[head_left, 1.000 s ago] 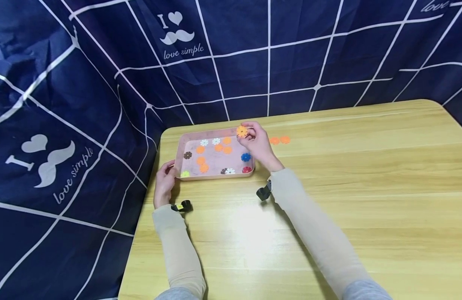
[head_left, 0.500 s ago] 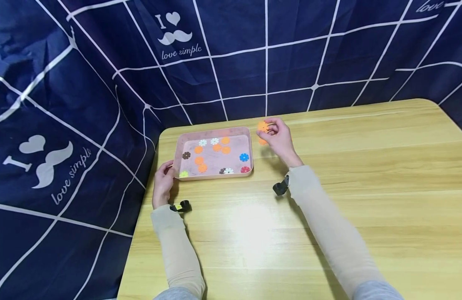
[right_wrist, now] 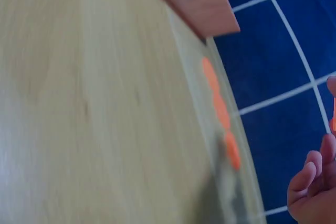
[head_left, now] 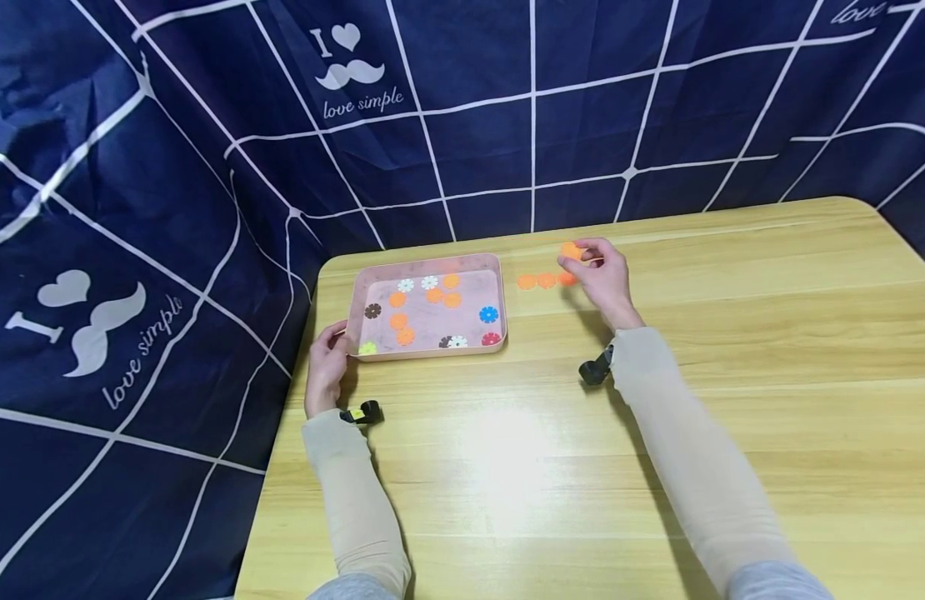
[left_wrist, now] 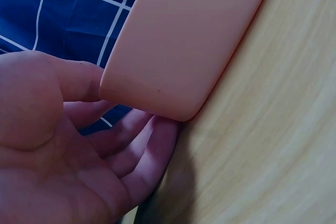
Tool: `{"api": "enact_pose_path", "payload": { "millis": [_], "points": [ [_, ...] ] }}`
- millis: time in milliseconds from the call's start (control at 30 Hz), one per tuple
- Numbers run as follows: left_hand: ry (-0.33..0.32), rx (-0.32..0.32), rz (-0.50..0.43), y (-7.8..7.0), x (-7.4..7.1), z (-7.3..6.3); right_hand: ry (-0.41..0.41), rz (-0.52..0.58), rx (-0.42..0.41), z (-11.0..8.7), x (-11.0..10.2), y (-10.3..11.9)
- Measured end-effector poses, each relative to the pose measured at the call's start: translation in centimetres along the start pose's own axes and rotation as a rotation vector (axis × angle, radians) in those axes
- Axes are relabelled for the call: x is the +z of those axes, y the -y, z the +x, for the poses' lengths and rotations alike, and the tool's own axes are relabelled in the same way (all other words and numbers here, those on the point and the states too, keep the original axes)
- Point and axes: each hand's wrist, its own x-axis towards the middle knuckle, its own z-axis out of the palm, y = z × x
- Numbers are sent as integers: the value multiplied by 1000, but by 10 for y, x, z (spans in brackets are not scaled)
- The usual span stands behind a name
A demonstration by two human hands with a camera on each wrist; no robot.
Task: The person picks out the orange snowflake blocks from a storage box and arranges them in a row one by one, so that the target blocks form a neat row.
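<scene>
My right hand (head_left: 607, 279) pinches an orange snowflake-shaped plastic disc (head_left: 571, 250) between thumb and fingers, above the table right of the tray. Below it lies a short row of orange discs (head_left: 547, 281), the rightmost partly overlapped by the hand. In the right wrist view that row (right_wrist: 221, 109) shows as orange patches, and only the edge of the held disc (right_wrist: 334, 123) appears. My left hand (head_left: 327, 371) holds the front left corner of the pink tray (head_left: 432, 353). The left wrist view has the thumb (left_wrist: 79, 80) at the tray's rim and the other fingers curled by its corner.
Inside the tray lie several more orange discs (head_left: 398, 321), with white, brown, yellow-green, red and a blue disc (head_left: 488, 314). The wooden table (head_left: 657, 400) meets a dark blue gridded curtain (head_left: 582, 125) behind and on the left.
My right hand has carried the orange disc rightward from over the tray, past the row of discs on the table. The left hand stays at the tray's corner.
</scene>
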Motion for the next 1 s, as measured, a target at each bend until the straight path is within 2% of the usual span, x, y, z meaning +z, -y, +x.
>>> {"api": "enact_pose_path", "payload": {
  "millis": [367, 867, 1000],
  "points": [
    [1, 5, 14, 0, -1, -2, -23, -100, 82, 8, -24, -20],
    [11, -18, 24, 0, -1, -1, 75, -205, 176, 15, -33, -33],
    [8, -19, 17, 0, -1, 0, 106, -258, 169, 17, -30, -35]
  ]
}}
